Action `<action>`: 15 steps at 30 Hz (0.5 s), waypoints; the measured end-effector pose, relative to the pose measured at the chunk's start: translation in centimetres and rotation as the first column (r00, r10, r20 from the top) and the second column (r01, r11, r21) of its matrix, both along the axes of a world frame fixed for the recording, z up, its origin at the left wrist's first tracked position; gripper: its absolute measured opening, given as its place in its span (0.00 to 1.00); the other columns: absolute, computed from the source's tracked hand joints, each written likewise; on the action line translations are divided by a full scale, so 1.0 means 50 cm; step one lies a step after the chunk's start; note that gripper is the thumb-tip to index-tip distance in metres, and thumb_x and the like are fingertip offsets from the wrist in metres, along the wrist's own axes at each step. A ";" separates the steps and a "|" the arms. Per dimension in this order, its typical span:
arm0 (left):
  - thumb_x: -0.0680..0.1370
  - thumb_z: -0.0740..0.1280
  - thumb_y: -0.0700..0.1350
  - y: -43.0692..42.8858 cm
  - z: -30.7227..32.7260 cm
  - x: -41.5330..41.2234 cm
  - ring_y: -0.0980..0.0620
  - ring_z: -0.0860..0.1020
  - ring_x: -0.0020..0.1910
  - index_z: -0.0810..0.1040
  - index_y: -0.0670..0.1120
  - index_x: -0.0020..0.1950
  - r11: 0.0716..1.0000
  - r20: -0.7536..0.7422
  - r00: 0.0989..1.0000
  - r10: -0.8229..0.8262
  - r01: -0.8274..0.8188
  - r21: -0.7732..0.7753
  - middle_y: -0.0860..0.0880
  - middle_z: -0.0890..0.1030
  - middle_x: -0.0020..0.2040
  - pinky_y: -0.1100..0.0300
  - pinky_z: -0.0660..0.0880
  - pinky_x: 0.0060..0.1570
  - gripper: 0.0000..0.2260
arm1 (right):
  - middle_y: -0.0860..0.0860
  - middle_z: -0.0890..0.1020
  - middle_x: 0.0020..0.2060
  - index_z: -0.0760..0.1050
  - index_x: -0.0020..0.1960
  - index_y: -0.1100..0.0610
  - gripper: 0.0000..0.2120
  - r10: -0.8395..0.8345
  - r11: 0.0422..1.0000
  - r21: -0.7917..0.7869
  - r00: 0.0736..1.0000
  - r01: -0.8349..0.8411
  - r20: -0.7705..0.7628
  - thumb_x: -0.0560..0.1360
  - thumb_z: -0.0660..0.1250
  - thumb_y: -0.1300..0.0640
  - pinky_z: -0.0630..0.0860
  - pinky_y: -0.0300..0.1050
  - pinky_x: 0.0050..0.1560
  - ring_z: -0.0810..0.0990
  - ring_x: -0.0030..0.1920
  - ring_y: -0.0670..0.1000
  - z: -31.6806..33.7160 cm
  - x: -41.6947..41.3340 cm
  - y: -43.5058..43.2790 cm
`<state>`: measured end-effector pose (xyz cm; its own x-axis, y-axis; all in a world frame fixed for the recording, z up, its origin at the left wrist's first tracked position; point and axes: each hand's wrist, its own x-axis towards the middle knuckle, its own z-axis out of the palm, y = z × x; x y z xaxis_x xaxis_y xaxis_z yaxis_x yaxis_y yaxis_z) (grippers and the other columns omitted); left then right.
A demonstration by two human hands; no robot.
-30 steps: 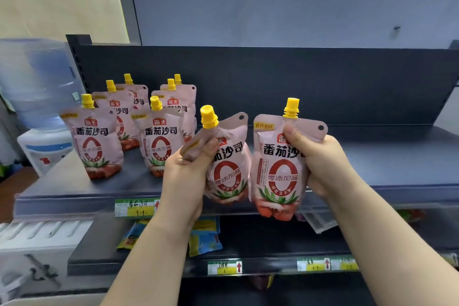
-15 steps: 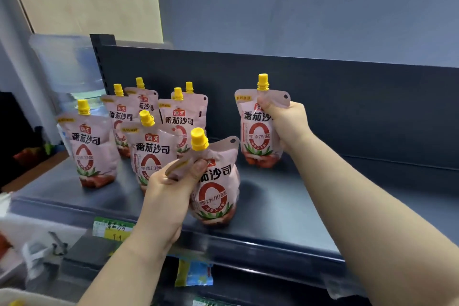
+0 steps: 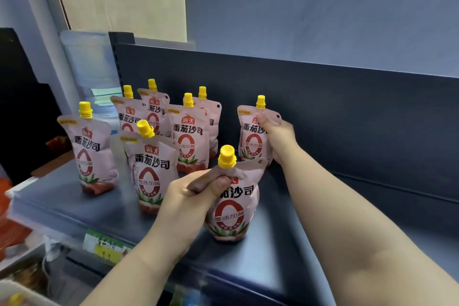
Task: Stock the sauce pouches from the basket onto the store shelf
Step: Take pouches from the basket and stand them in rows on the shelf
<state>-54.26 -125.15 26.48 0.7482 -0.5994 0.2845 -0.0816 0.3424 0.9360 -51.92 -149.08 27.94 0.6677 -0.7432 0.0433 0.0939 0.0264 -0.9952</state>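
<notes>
Several pink sauce pouches with yellow caps stand on the dark grey shelf [image 3: 278, 251], among them a front left pouch [image 3: 92, 154] and a front middle pouch [image 3: 149, 171]. My left hand [image 3: 188, 201] grips the crumpled top of a pouch [image 3: 233, 211] whose base rests on the shelf near the front. My right hand [image 3: 278, 139] holds the upper right corner of another pouch [image 3: 249, 136], upright at the back of the shelf beside the dark back panel [image 3: 347, 112]. The basket is only partly in view at the bottom left corner [image 3: 15, 293].
A water dispenser bottle [image 3: 89, 67] stands left of the shelf behind the pouches. A yellow-green price tag [image 3: 106, 246] sits on the shelf's front edge. Lower shelves with goods show below. Bare shelf stretches to the right of both arms.
Both pouches have gone from in front of the shelf edge onto the shelf: the right one to the back, the left one down near the front. The camera has moved closer and turned left.
</notes>
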 end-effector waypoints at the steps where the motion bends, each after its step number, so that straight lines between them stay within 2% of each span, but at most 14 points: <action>1: 0.68 0.68 0.45 -0.005 -0.002 0.001 0.52 0.83 0.47 0.86 0.49 0.43 1.000 0.007 1.000 0.001 -0.001 0.009 0.48 0.86 0.44 0.65 0.78 0.44 0.08 | 0.54 0.85 0.42 0.78 0.45 0.53 0.08 0.023 1.000 -0.009 1.000 -0.023 -0.013 0.72 0.71 0.49 0.81 0.53 0.46 0.85 0.43 0.56 0.000 0.000 -0.005; 3: 0.70 0.68 0.42 -0.015 -0.004 0.003 0.54 0.83 0.47 0.86 0.51 0.42 0.999 0.025 1.000 -0.002 0.001 0.039 0.49 0.86 0.44 0.66 0.77 0.43 0.08 | 0.55 0.86 0.44 0.79 0.47 0.54 0.09 0.075 0.997 -0.022 0.996 -0.076 -0.042 0.72 0.71 0.49 0.80 0.55 0.49 0.85 0.45 0.56 0.002 0.001 -0.016; 5: 0.72 0.68 0.37 -0.023 0.003 0.006 0.56 0.83 0.46 0.85 0.57 0.41 0.996 0.090 0.996 -0.016 0.008 0.091 0.53 0.86 0.43 0.68 0.76 0.43 0.14 | 0.56 0.85 0.45 0.79 0.50 0.55 0.11 0.103 0.993 -0.042 0.990 -0.107 -0.094 0.72 0.71 0.50 0.80 0.57 0.52 0.84 0.46 0.57 0.004 -0.002 -0.025; 7: 0.72 0.70 0.36 -0.027 0.020 0.012 0.59 0.82 0.46 0.84 0.61 0.40 0.986 0.188 0.982 -0.009 -0.022 0.163 0.56 0.86 0.42 0.69 0.76 0.44 0.17 | 0.55 0.85 0.47 0.78 0.52 0.55 0.12 0.111 0.987 -0.093 0.980 -0.127 -0.168 0.71 0.72 0.53 0.80 0.56 0.52 0.84 0.46 0.56 0.005 -0.008 -0.032; 9: 0.70 0.73 0.38 -0.029 0.050 0.022 0.63 0.81 0.46 0.83 0.61 0.40 0.948 0.352 0.936 0.008 -0.119 0.294 0.59 0.85 0.41 0.69 0.76 0.47 0.15 | 0.55 0.84 0.48 0.78 0.50 0.54 0.09 0.127 0.976 -0.149 0.971 -0.159 -0.204 0.71 0.72 0.55 0.80 0.53 0.50 0.84 0.46 0.54 0.006 -0.017 -0.036; 12: 0.69 0.75 0.44 -0.037 0.115 0.039 0.63 0.76 0.39 0.78 0.57 0.37 0.796 0.662 0.736 -0.144 -0.311 0.519 0.59 0.79 0.36 0.69 0.70 0.37 0.09 | 0.53 0.84 0.47 0.77 0.49 0.52 0.05 0.136 0.962 -0.205 0.967 -0.181 -0.214 0.73 0.71 0.57 0.80 0.47 0.44 0.83 0.46 0.51 0.005 -0.033 -0.043; 15: 0.70 0.74 0.46 -0.069 0.163 0.054 0.58 0.72 0.35 0.71 0.54 0.33 0.637 0.753 0.536 -0.383 -0.437 0.635 0.57 0.74 0.34 0.66 0.65 0.32 0.13 | 0.50 0.82 0.46 0.77 0.54 0.54 0.09 0.116 0.957 -0.235 0.966 -0.171 -0.232 0.74 0.69 0.56 0.78 0.41 0.41 0.81 0.46 0.48 0.006 -0.049 -0.050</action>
<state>-51.55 -128.58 34.62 0.4568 -0.8588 0.2321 -0.8698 -0.3764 0.3191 -54.37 -151.59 28.23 0.7806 -0.6220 0.0608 -0.1075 -0.2294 -0.9674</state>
